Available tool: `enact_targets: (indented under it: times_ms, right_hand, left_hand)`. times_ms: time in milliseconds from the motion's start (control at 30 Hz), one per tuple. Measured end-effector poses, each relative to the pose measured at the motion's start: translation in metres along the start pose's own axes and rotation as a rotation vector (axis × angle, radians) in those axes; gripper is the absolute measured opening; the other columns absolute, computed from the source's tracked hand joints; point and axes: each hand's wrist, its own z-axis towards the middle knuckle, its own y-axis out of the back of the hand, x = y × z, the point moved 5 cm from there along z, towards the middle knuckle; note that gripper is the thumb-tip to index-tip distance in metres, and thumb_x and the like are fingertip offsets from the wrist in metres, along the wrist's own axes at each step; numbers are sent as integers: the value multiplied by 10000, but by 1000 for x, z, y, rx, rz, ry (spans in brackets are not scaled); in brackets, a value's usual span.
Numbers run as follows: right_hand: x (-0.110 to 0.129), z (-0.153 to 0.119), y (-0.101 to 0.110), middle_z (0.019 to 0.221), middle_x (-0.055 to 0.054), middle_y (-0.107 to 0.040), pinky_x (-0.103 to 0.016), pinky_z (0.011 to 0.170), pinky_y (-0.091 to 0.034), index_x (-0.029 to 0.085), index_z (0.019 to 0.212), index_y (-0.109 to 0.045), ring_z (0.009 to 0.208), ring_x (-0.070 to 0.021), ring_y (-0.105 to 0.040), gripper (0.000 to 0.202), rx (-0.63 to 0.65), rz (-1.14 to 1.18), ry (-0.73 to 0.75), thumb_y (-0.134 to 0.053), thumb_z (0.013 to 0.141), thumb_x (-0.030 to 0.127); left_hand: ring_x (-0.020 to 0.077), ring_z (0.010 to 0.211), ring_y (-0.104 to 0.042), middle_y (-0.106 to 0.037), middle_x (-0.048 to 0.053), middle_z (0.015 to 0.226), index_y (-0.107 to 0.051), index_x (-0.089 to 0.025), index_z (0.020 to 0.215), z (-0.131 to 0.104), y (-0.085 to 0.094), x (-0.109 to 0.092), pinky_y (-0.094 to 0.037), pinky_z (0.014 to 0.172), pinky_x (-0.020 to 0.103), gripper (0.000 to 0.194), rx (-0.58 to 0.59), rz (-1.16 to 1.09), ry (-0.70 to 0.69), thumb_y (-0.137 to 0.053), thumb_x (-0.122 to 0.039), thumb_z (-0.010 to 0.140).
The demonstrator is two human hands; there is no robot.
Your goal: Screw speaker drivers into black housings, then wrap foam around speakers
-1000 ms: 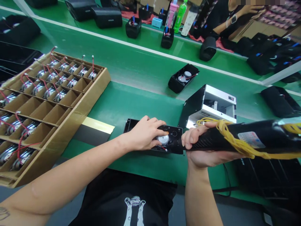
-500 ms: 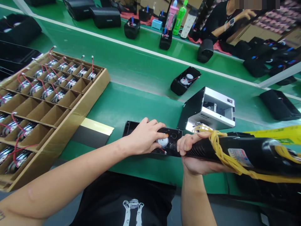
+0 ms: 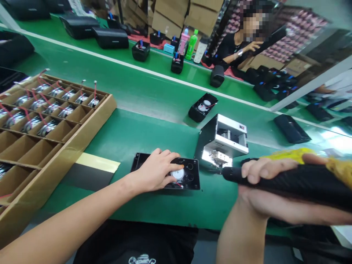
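Observation:
My left hand (image 3: 158,170) lies over a black plastic housing (image 3: 194,176) flat on the green bench. Its thumb and forefinger bracket a round speaker (image 3: 178,173) with a pale disc back, seated in that housing; a short red wire with a white plug shows beside it. In my right hand (image 3: 264,183) is a black electric screwdriver (image 3: 286,183), fingers wrapped round its body. The driver's tip points left, close to the front of a silver and black screw feeder (image 3: 220,148). Whether the tip touches the feeder, I cannot tell.
A cardboard divider box (image 3: 90,128) of wired speakers stands at left. Beside it lies a grey and yellow strip (image 3: 96,167). Behind the feeder, another housing (image 3: 202,107) holds speakers. Across the belt sits a co-worker (image 3: 236,47), near bottles (image 3: 191,44) and black housings (image 3: 110,37).
The screwdriver has moved right, from the housing's right end to the screw feeder's front. My left hand keeps its place on the housing and speaker. The camera view has shifted.

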Motion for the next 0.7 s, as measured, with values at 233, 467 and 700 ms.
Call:
enact_targets:
  times_ms: [233,467,700]
  right_hand:
    - [-10,42,7,583,51,-413,-189,320,-345,138,998,-619,378,-88,-398,695,-172,-197,144,-382,944,790]
    - [-26,36,3,576,51,-432,-204,303,-331,156,1012,-591,366,-108,-391,635,-137,-165,119,-366,977,748]
    - [-31,29,1,575,47,-455,-207,307,-334,166,1016,-592,355,-111,-395,677,-112,-184,58,-377,945,804]
  left_hand:
    - [262,1195,-566,-556,38,1454,-648,-337,1308,0,-3,2,-366,869,411,374,-24,-17,-11,-689,-393,940]
    - [264,1169,-574,-560,31,1447,-653,-343,1300,1,-4,3,-376,867,414,376,-13,-7,0,-703,-390,930]
    - [264,1160,-575,-559,43,1453,-650,-345,1302,0,-4,3,-380,866,418,368,-13,-16,-6,-691,-393,939]
